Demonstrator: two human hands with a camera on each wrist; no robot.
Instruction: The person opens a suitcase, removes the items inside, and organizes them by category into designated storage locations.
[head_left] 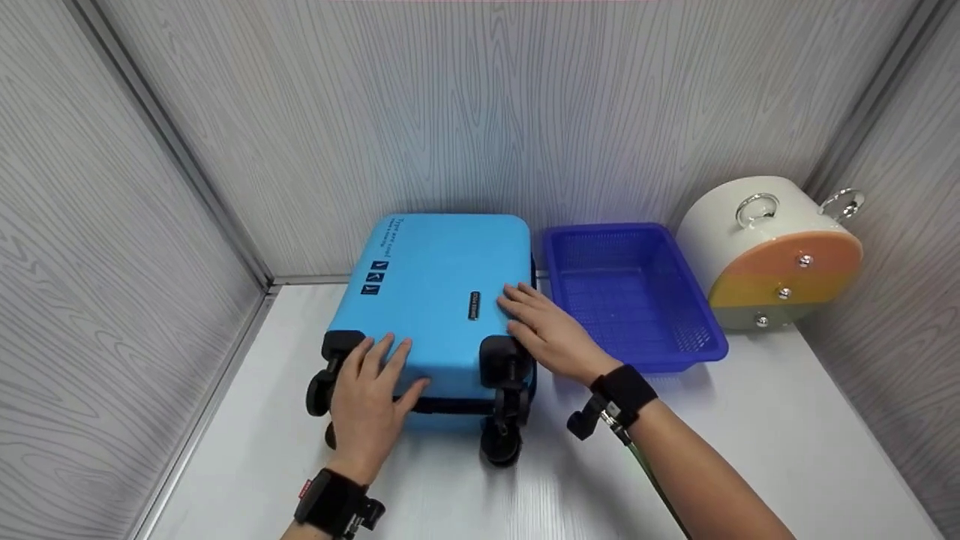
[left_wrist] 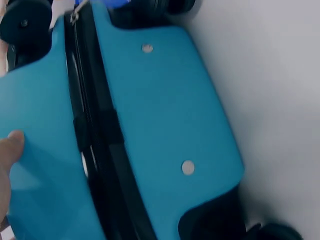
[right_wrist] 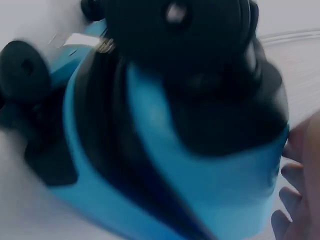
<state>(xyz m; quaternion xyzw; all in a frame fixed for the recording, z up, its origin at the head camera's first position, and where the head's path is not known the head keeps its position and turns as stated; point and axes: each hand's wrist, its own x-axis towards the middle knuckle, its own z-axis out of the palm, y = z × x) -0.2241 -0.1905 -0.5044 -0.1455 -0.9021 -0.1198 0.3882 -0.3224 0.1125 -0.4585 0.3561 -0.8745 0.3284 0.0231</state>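
Blue hard-shell suitcase [head_left: 435, 300] lies flat on the white surface [head_left: 750, 450], wheels [head_left: 501, 442] toward the person, just left of a blue mesh basket [head_left: 630, 292]. Left hand [head_left: 371, 397] rests flat on the wheel-end shell, fingers extended, grasping nothing. Right hand [head_left: 544, 326] also flat on the shell by the near right corner, fingers relaxed.

Risk, as I read it: with only flat palm contact, the case could roll or slide on its wheels, or shove the basket into the round white container [head_left: 772, 251] beside it.

Count: one suitcase, one basket, one container, four wheels at least partly visible.
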